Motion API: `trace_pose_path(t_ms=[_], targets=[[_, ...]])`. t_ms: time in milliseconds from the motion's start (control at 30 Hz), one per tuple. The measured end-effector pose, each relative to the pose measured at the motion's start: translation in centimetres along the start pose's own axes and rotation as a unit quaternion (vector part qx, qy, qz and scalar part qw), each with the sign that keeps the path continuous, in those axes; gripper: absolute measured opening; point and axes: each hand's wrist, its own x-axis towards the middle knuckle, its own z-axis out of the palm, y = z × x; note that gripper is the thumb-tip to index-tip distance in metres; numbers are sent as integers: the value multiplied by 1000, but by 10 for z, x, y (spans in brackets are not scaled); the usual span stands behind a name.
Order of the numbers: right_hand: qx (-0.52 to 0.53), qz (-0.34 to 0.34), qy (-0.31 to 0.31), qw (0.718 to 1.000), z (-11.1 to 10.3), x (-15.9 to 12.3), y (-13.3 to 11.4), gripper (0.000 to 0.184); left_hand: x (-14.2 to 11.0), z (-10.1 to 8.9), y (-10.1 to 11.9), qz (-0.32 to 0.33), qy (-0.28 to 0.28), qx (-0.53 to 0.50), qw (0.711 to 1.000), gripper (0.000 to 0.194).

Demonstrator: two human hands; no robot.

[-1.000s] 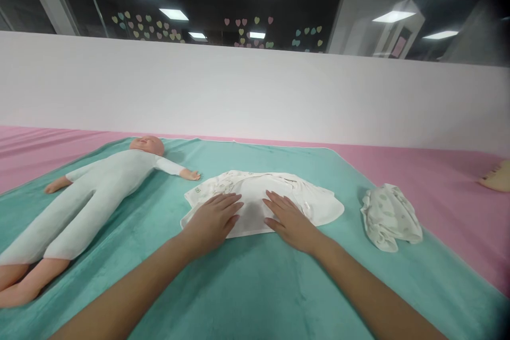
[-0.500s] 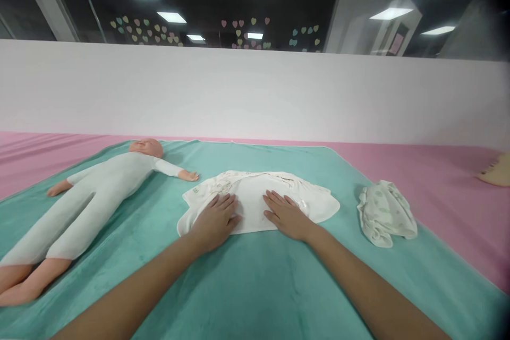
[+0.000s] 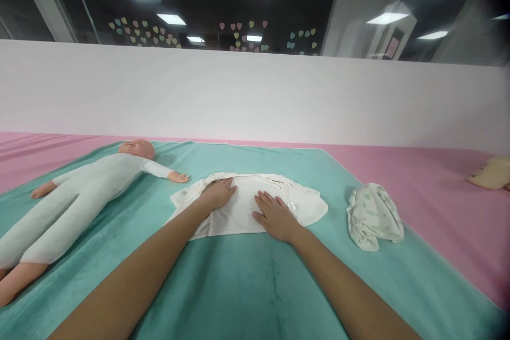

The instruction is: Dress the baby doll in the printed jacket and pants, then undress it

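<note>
A white baby garment (image 3: 241, 217) with small prints near its upper left edge lies spread in front of me. My left hand (image 3: 219, 193) reaches over its left part to the upper edge, fingertips on the cloth and thumb apart. Flat on the right half rests my right hand (image 3: 275, 215), its fingers stretched out and palm down. To the left a baby doll (image 3: 105, 180) in a white suit lies on its back, apart from both hands.
A teal blanket (image 3: 239, 287) lies under everything, over a pink surface (image 3: 430, 191). On the right sits a crumpled white cloth with pale green spots (image 3: 373, 215). A beige object (image 3: 490, 173) shows at the far right edge. A white wall (image 3: 255, 98) stands behind.
My left hand has slid forward and up to the garment's upper edge; the left side of the cloth has shifted under it. My right hand stays flat. The view has turned slightly right.
</note>
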Motion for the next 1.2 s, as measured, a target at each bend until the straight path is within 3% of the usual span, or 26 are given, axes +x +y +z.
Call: trace_pose_path(t_ms=[200,400,667,867,1033,1200], targets=[[-19,-8,13,1000,0,-3,-6,64,11,-5,-6,-3,-23,9,1000,61],[-6,-108,30,994,-4,-8,-17,53,13,-4,-5,-3,-17,19,1000,59],[1,-87,-21,996,-4,5,-8,65,11,2,-7,8,23,19,1000,52],[-23,-12,-16,1000,1,49,1,76,6,-2,-5,13,66,13,998,40],[-64,87,42,993,6,86,15,70,0,-6,-7,16,80,-7,997,36],[-80,139,80,984,6,101,21,58,1,-2,-12,33,84,-32,995,37]])
